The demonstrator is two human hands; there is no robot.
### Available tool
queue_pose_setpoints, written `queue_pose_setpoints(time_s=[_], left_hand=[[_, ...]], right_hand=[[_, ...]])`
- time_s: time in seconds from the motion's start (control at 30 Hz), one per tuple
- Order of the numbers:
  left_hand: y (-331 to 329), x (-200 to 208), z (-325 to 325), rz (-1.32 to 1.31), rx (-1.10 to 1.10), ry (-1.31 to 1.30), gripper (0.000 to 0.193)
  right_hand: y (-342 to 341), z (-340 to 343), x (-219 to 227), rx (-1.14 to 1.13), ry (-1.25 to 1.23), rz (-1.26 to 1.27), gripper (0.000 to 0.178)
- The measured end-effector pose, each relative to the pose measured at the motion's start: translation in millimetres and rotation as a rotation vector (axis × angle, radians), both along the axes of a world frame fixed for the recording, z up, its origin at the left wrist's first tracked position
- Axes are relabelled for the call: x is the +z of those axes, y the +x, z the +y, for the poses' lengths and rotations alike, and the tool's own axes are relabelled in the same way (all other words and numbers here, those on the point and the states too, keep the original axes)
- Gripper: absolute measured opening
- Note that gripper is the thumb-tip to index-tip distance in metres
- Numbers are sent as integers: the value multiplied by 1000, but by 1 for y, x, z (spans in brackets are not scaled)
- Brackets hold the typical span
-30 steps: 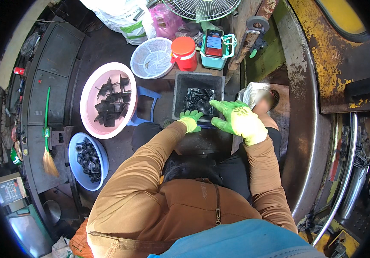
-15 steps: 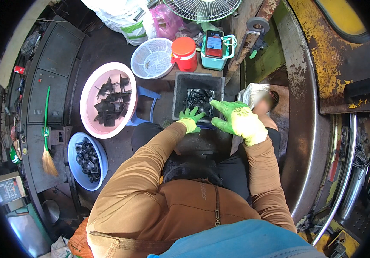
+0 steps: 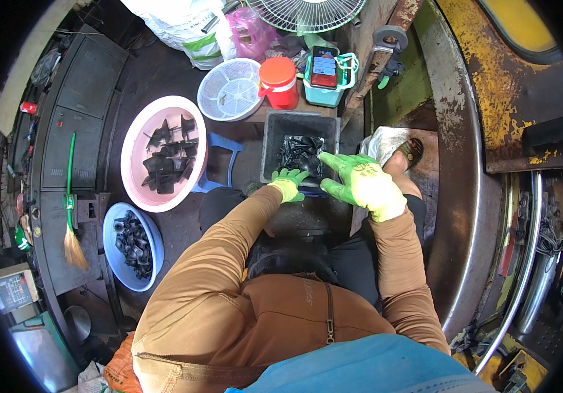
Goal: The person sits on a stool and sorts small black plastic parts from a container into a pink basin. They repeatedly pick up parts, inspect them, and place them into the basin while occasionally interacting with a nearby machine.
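Beside the near edge of a black bin [image 3: 302, 120] holding black pieces [image 3: 300, 150], the left hand [image 3: 287, 185] wears a lime-green glove. The right hand's [image 3: 364, 183] glove, near the bin's right edge, runs from green fingers to pale yellow-green with dark print. Sleeves [image 3: 402, 252] are brown. One basin [image 3: 136, 156] is pale pink, another [image 3: 155, 237] light blue; both hold black parts [image 3: 162, 173]. The jug [image 3: 279, 80] is red, banded white.
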State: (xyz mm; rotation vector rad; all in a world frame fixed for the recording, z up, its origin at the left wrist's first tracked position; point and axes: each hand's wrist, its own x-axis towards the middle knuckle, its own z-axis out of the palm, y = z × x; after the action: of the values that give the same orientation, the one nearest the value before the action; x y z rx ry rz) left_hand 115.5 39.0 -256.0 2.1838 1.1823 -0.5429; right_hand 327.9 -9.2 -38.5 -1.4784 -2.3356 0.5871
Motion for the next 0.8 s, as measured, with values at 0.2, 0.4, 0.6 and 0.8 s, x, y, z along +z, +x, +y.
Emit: queue_pose_setpoints(time_s=[0.2, 0.4, 0.6, 0.8], left_hand=[[0, -1, 0, -8, 9, -12, 83], [-1, -2, 0, -18, 12, -6, 82], [-1, -2, -2, -23, 22, 9, 80], [1, -9, -1, -10, 59, -9, 60]], right_hand=[[0, 0, -1, 8, 9, -4, 53], [1, 0, -2, 8, 38, 8, 52], [0, -1, 0, 3, 26, 11, 53], [-1, 0, 3, 4, 39, -15, 54]])
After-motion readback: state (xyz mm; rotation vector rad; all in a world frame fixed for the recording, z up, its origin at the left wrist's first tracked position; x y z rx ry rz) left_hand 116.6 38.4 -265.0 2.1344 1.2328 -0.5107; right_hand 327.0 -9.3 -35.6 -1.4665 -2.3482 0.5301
